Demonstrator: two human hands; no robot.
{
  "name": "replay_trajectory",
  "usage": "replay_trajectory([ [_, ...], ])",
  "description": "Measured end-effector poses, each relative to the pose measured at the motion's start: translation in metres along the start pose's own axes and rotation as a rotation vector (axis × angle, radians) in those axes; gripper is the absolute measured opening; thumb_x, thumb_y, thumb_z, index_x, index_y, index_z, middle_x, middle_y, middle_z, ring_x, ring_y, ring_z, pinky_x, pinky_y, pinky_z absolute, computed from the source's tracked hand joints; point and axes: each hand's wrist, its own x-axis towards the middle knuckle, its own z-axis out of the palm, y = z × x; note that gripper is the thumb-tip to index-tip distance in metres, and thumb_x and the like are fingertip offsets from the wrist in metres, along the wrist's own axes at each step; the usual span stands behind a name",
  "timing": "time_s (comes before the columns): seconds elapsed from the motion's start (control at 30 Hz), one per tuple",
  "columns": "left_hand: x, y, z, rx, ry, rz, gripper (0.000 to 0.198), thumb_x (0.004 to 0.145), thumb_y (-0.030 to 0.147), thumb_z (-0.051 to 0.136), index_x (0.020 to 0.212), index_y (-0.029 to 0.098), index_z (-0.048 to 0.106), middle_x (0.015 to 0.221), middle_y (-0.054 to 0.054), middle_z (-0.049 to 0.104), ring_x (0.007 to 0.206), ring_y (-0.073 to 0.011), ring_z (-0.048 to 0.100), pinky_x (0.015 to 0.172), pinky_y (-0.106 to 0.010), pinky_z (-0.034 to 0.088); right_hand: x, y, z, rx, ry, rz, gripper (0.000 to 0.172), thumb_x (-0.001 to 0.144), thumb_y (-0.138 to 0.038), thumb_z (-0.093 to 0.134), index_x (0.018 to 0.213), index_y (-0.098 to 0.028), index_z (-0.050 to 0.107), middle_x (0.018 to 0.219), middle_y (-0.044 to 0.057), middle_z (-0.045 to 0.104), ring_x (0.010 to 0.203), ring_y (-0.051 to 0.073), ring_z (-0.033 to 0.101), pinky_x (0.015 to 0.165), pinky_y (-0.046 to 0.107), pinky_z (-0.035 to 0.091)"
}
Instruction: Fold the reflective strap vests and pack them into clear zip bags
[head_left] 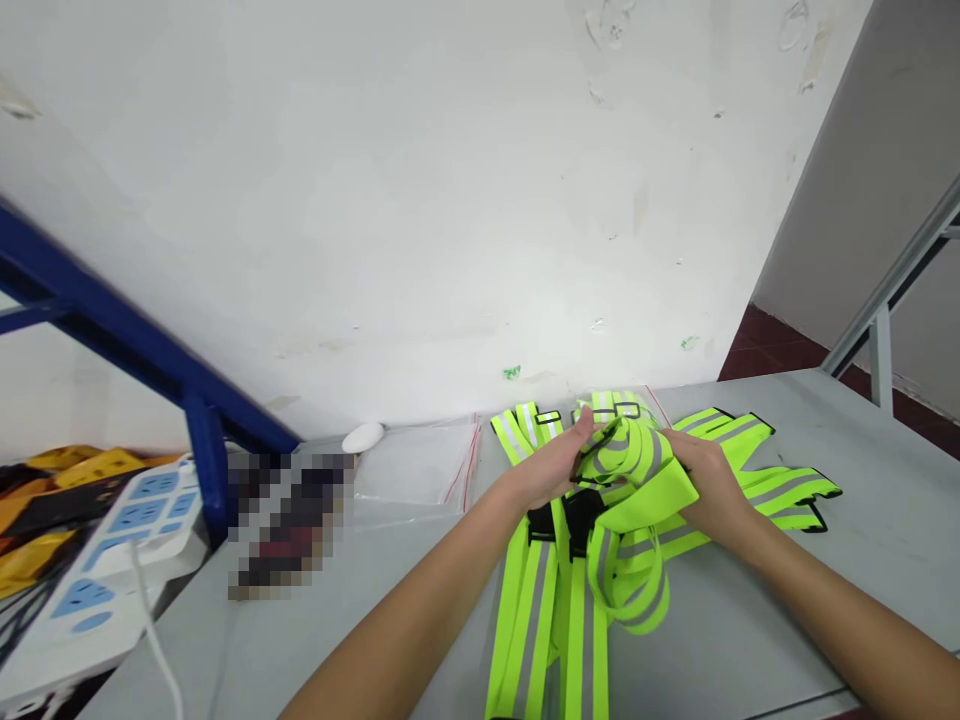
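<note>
My left hand (553,463) and my right hand (705,478) both grip a bunched neon-yellow reflective strap vest (630,462) with grey stripes, held just above the grey table (862,520). A loop of it hangs down between my forearms. Under it lie more of the same vests (555,620), flat and stretched toward me, with black buckles showing. Another vest (780,490) spreads out to the right of my right hand.
Clear zip bags with red seals (416,465) lie at the table's back by the white wall, next to a small white oval object (363,436). A white power strip (112,550) and a blue metal frame (202,450) stand at left. A grey metal rack leg (882,355) is at right.
</note>
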Motion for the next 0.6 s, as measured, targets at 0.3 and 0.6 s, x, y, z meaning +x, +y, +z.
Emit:
replay_trajectory([
  [0.3, -0.015, -0.006, 0.015, 0.047, -0.242, 0.106, 0.038, 0.075, 0.019, 0.072, 0.112, 0.021, 0.063, 0.120, -0.008, 0.065, 0.111, -0.0245, 0.060, 0.097, -0.036, 0.046, 0.004, 0.015, -0.006, -0.140, 0.098, -0.055, 0.016, 0.071, -0.008, 0.048, 0.072, -0.020, 0.058, 0.071, 0.003, 0.061, 0.062, 0.016, 0.054, 0.054, 0.024, 0.036],
  [0.6, -0.011, 0.001, 0.036, -0.448, -0.044, 0.008, 0.027, 0.088, 0.035, 0.056, 0.099, 0.012, 0.064, 0.095, -0.010, 0.069, 0.080, -0.0179, 0.066, 0.077, -0.029, 0.056, 0.004, 0.014, 0.010, -0.683, 0.285, -0.454, 0.024, 0.085, 0.000, 0.044, 0.088, -0.014, 0.064, 0.089, 0.011, 0.068, 0.074, 0.021, 0.053, 0.055, 0.030, 0.039],
])
